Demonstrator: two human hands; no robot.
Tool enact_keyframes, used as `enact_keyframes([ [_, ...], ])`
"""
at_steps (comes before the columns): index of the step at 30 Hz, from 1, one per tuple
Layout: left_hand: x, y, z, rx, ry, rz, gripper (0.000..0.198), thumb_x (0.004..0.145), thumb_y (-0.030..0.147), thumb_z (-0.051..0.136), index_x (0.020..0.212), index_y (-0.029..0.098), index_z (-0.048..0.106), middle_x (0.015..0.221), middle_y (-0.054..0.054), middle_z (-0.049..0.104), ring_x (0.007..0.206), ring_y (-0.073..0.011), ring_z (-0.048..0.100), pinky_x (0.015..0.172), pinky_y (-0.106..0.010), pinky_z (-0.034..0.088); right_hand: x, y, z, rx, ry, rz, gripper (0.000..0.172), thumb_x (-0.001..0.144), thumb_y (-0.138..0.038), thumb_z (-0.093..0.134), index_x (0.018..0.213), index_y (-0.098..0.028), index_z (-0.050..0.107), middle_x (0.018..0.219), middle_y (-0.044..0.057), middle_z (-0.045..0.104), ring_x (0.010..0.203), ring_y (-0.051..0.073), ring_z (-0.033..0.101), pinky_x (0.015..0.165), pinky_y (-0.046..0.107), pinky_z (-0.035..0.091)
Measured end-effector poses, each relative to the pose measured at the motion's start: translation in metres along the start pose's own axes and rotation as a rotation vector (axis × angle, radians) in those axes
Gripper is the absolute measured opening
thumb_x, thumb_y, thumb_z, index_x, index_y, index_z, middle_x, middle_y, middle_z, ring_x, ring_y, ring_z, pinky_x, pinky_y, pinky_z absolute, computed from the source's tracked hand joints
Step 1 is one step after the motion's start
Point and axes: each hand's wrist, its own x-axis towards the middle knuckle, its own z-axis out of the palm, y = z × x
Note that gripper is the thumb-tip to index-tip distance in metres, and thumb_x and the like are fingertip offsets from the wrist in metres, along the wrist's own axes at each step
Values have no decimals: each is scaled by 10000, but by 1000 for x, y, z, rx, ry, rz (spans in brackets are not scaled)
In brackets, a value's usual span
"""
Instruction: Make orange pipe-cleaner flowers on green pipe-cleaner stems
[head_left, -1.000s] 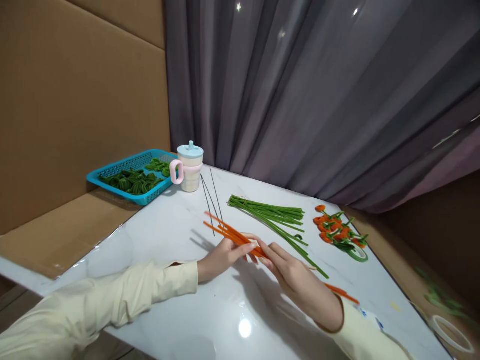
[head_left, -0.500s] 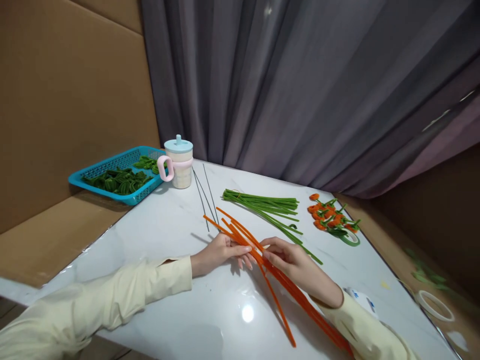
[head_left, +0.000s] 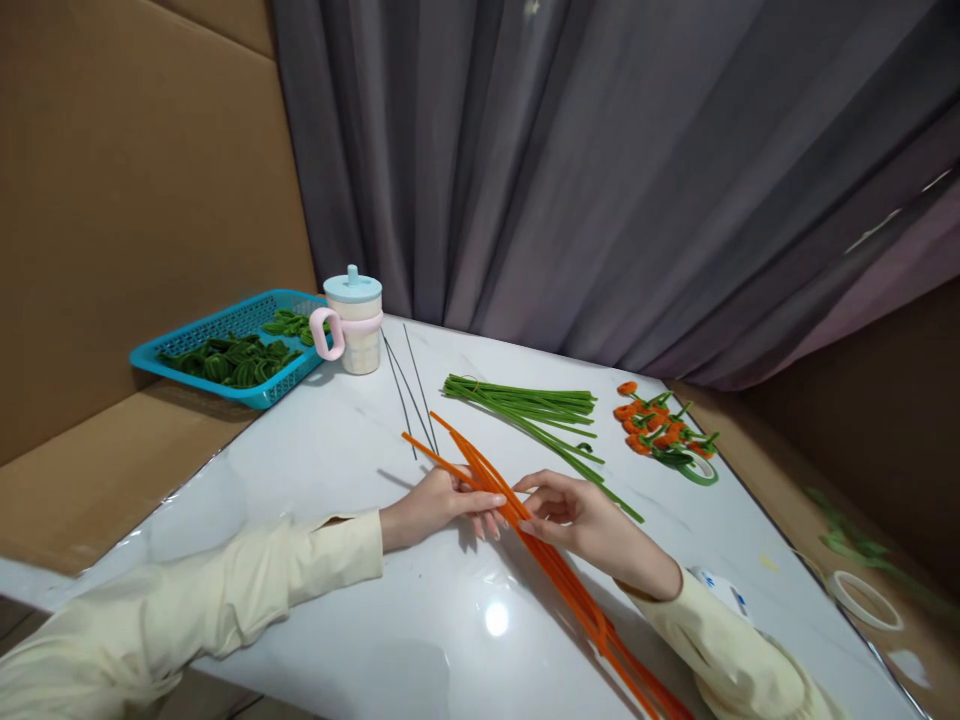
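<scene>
A bundle of long orange pipe cleaners (head_left: 559, 575) lies slanted across the white table (head_left: 322, 470), running from mid-table toward the near right edge. My left hand (head_left: 439, 500) pinches the bundle near its far end, fingers closed on the strands. My right hand (head_left: 574, 515) grips the same bundle just to the right, fingers curled round it. Both sleeves are pale yellow.
Green pipe cleaners (head_left: 529, 408) lie behind the hands, with two thin dark wires (head_left: 409, 385) to their left. Orange and green finished flowers (head_left: 660, 432) sit at the right. A pink-handled cup (head_left: 351, 322) and a blue basket (head_left: 229, 350) of green pieces stand at the back left.
The orange strands, spread apart half a second ago, are now gathered into one tighter bundle between both hands. The view has shifted slightly; the hands stay in about the same place.
</scene>
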Motion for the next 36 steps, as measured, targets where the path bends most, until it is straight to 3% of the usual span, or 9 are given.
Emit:
enact_keyframes([
  [12,1,-6,-4,-54,-35,-22,264,736,316,677,797,59,666,735,-106,677,583,-135,627,527,-226,507,1,-2,-6,123,18,53,366,692,-317,661,964,-155,477,740,32,665,670,146,639,651,288,504],
  [16,-1,-6,-6,-163,-47,-76,185,720,240,678,784,69,651,674,-93,674,613,-168,656,545,-238,522,0,-5,-9,99,54,68,358,680,-312,662,952,-163,482,725,26,670,676,156,647,650,292,512],
  [20,0,-11,-10,-293,-78,-108,90,692,163,618,734,83,628,709,-99,680,658,-219,681,585,-292,545,-1,-2,-11,87,74,65,336,690,-297,649,960,-164,502,715,19,675,680,153,651,661,289,521],
  [25,3,-16,-15,-353,-81,-132,130,657,125,521,695,73,634,697,-120,685,630,-220,684,622,-299,541,1,0,-11,43,79,68,283,671,-355,672,855,-161,579,747,38,683,696,168,659,665,301,540],
  [32,1,-12,-10,-298,-63,-168,242,771,294,574,734,67,651,721,-122,691,648,-214,682,628,-292,545,1,-3,-5,73,37,67,256,678,-354,668,786,-161,539,706,24,662,668,143,638,639,270,508],
  [36,1,-11,-5,-133,-21,-185,339,736,399,663,770,63,639,741,-122,691,610,-194,678,586,-274,544,-1,-3,2,57,-6,61,227,685,-311,660,735,-168,492,652,-5,622,597,108,588,582,231,461],
])
